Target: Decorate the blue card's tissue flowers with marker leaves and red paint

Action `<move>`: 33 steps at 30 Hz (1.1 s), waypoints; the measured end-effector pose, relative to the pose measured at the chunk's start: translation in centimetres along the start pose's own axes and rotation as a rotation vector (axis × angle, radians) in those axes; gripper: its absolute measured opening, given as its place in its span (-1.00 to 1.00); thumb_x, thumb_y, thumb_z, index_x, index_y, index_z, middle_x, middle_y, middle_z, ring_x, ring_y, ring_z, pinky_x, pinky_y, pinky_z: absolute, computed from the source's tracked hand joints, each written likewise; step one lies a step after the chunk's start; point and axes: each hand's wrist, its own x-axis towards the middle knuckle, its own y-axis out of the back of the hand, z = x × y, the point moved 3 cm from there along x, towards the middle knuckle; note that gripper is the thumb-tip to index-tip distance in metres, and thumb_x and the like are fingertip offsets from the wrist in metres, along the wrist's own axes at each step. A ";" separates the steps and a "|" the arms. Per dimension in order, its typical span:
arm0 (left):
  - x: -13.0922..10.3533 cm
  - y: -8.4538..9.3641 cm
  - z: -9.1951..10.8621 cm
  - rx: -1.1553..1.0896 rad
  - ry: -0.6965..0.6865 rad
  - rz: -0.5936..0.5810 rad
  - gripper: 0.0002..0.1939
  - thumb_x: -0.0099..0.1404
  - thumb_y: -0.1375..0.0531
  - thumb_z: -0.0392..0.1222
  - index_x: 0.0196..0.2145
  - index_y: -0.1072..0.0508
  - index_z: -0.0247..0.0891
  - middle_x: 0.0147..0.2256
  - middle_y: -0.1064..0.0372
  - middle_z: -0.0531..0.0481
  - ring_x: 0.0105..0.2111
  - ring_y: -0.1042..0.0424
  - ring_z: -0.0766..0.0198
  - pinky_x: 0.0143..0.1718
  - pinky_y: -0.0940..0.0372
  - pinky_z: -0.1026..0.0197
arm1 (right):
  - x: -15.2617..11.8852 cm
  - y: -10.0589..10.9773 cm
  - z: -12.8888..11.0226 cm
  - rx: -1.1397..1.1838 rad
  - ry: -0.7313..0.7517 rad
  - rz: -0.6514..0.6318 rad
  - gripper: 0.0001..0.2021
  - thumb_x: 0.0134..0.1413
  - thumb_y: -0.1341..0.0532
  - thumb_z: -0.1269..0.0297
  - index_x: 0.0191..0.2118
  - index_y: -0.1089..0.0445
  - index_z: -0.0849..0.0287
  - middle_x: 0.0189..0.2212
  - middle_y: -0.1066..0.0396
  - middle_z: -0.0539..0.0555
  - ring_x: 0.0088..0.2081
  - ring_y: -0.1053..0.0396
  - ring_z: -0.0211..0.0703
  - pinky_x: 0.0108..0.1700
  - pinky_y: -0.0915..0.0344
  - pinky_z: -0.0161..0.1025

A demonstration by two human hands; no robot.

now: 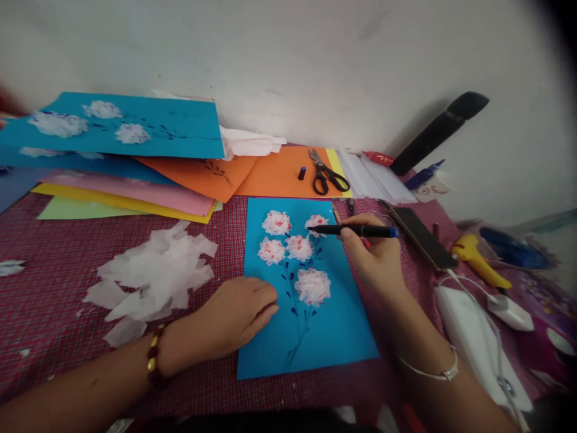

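A blue sheet lies on the checked cloth, with several white-and-pink tissue flowers on it and drawn dark stems and leaves. My right hand holds a black marker with a blue end, its tip at the upper right flower. Resting at the sheet's left edge, my left hand has its fingers curled together, and whatever they might hold is hidden. White tissue pieces are piled to the left of the sheet.
Black scissors and a small cap lie on orange paper. Stacked coloured sheets stand back left. On the right are a phone, a yellow glue gun and a white power strip with cables.
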 end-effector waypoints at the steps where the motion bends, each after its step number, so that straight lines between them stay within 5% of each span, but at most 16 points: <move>1: 0.1 0.0 0.0 0.005 0.030 -0.012 -0.69 0.49 0.04 -0.17 -0.33 -0.42 -0.27 -0.41 -0.40 -0.02 -0.43 -0.34 0.21 -0.40 -0.13 0.17 | -0.1 0.2 0.0 -0.033 0.009 0.000 -0.85 0.14 -0.24 0.20 -0.23 -0.42 0.16 -0.37 -0.46 0.05 -0.35 -0.43 -0.16 -0.27 -0.34 -0.18; 10: 0.4 0.1 -0.1 -0.007 0.073 -0.030 -0.53 0.54 0.19 -0.10 -0.37 -0.38 -0.27 -0.48 -0.35 0.00 -0.52 -0.29 0.27 -0.45 -0.11 0.19 | -0.7 -0.3 -1.0 -0.269 0.219 -0.163 -0.92 0.14 -0.24 0.22 -0.26 -0.47 0.04 -0.32 -0.52 0.04 -0.22 -0.47 -0.06 0.03 -0.31 0.02; 16: 0.2 0.5 -0.1 -0.033 0.091 -0.048 -0.49 0.54 0.20 -0.03 -0.43 -0.33 -0.27 -0.47 -0.34 -0.02 -0.52 -0.27 0.28 -0.46 -0.09 0.21 | -0.5 1.0 -1.1 -0.203 0.138 -0.015 -0.89 0.13 -0.25 0.22 -0.25 -0.46 0.08 -0.31 -0.52 0.07 -0.26 -0.45 -0.05 -0.09 -0.34 -0.02; 23: 0.2 0.5 0.0 0.004 -0.047 0.048 -0.48 0.54 0.11 0.00 -0.51 -0.34 -0.26 -0.52 -0.35 0.03 -0.51 -0.26 0.30 -0.44 -0.09 0.21 | -0.7 0.1 -0.3 -0.160 0.105 -0.119 -0.89 0.11 -0.26 0.22 -0.25 -0.46 0.10 -0.32 -0.50 0.06 -0.26 -0.45 -0.08 -0.17 -0.35 -0.09; 33: 0.1 0.4 0.2 0.013 -0.094 0.089 -0.53 0.52 0.04 -0.05 -0.51 -0.34 -0.26 -0.52 -0.35 0.04 -0.49 -0.27 0.29 -0.44 -0.06 0.19 | -0.2 0.9 -1.2 -0.086 0.069 -0.038 -0.94 0.13 -0.24 0.28 -0.28 -0.44 0.11 -0.37 -0.49 0.04 -0.34 -0.43 -0.15 -0.29 -0.36 -0.19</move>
